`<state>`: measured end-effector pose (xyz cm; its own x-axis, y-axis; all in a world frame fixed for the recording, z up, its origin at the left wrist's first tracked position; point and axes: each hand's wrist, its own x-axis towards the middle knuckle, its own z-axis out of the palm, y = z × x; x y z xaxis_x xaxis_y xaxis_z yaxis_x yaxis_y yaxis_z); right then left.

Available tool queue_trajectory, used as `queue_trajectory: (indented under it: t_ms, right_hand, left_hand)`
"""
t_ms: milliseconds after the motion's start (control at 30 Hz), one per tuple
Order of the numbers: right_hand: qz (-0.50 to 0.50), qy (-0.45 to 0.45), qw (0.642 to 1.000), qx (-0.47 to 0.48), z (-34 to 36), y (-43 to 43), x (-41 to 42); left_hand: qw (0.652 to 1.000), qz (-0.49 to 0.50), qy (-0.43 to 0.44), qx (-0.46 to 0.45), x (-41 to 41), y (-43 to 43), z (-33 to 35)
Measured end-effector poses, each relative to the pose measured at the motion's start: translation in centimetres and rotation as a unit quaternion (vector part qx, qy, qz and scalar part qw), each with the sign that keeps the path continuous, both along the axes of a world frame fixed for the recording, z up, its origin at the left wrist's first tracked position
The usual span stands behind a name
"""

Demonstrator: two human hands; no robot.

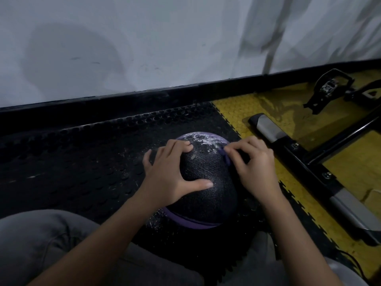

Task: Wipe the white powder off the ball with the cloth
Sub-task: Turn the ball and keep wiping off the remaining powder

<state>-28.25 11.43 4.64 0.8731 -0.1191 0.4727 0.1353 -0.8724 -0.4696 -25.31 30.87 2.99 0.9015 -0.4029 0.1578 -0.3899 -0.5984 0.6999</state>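
Note:
A black textured ball (204, 174) with purple bands sits on the black studded mat (82, 157) in front of my knees. White powder (203, 139) covers its far upper part, and specks lie on the mat around it. My left hand (169, 174) grips the ball's left side, its fingers curled over the top and the thumb lying across the front. At the ball's upper right edge, my right hand (255, 164) pinches a small purple fold that looks like the cloth (226, 157). Most of the cloth is hidden.
A white wall (144, 48) with a black skirting runs close behind the ball. To the right, a yellow studded mat (288, 112) carries the black and grey frame of an exercise machine (309, 159) and a pedal (329, 85). My grey trouser leg (41, 240) is at lower left.

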Motion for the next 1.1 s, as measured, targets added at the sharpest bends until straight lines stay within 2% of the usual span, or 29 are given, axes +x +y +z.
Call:
queue_trajectory:
  t_ms: [67, 167, 233, 300, 367, 500, 567, 600, 667, 767, 833, 933, 1033, 1100]
  right_hand:
    - [-0.044, 0.034, 0.996, 0.066, -0.3, -1.8, 0.6]
    - [-0.033, 0.038, 0.988, 0.145, -0.3, -1.4, 0.1]
    - [0.007, 0.005, 0.994, 0.107, 0.0, 0.2, -0.7]
    - [0.043, -0.017, 0.999, 0.024, 0.0, 1.6, -1.3]
    - [0.052, -0.018, 0.998, 0.003, 0.0, 1.3, -0.8]
    - [-0.039, 0.032, 0.992, 0.114, -0.3, -1.2, 0.8]
    - [-0.049, 0.054, 0.981, 0.182, -0.2, -1.5, 0.7]
    - [-0.042, 0.050, 0.981, 0.184, 0.0, -1.1, 0.4]
    - [-0.009, 0.022, 0.990, 0.139, 0.3, 0.3, -0.4]
    - [0.041, -0.020, 0.999, 0.012, 0.2, 2.5, -1.3]
    - [0.055, -0.023, 0.998, -0.011, 0.2, 2.2, -1.0]
    - [-0.006, 0.006, 0.998, 0.069, -0.1, -0.2, 0.2]
    - [-0.041, 0.053, 0.982, 0.178, 0.2, -1.5, 0.5]
    - [-0.022, 0.043, 0.986, 0.158, 0.6, -0.6, 0.0]
  left_hand:
    - [1.000, -0.005, -0.003, 0.001, 0.0, -0.3, 0.0]
    - [1.000, -0.001, -0.009, 0.000, -0.2, -0.4, -0.1]
    - [1.000, 0.008, -0.010, 0.000, -0.3, -0.3, -0.1]
    - [1.000, 0.011, -0.009, 0.000, -0.2, -0.1, -0.2]
    - [1.000, 0.006, -0.007, 0.001, -0.2, 0.0, -0.2]
    - [1.000, -0.004, -0.008, 0.004, -0.1, -0.2, 0.0]
    - [1.000, -0.003, -0.018, 0.006, -0.2, -0.4, -0.1]
    - [1.000, 0.001, -0.021, 0.007, -0.3, -0.4, -0.1]
    - [1.000, 0.013, -0.022, 0.007, -0.4, -0.4, -0.2]
    - [0.999, 0.025, -0.024, 0.016, -0.3, -0.2, -0.4]
    - [0.999, 0.023, -0.026, 0.019, -0.3, -0.2, -0.4]
    - [0.999, 0.007, -0.035, 0.024, -0.3, -0.3, -0.2]
    - [0.999, -0.018, -0.034, 0.017, -0.3, -0.1, 0.1]
    - [0.999, -0.031, -0.032, 0.019, -0.3, 0.0, 0.2]
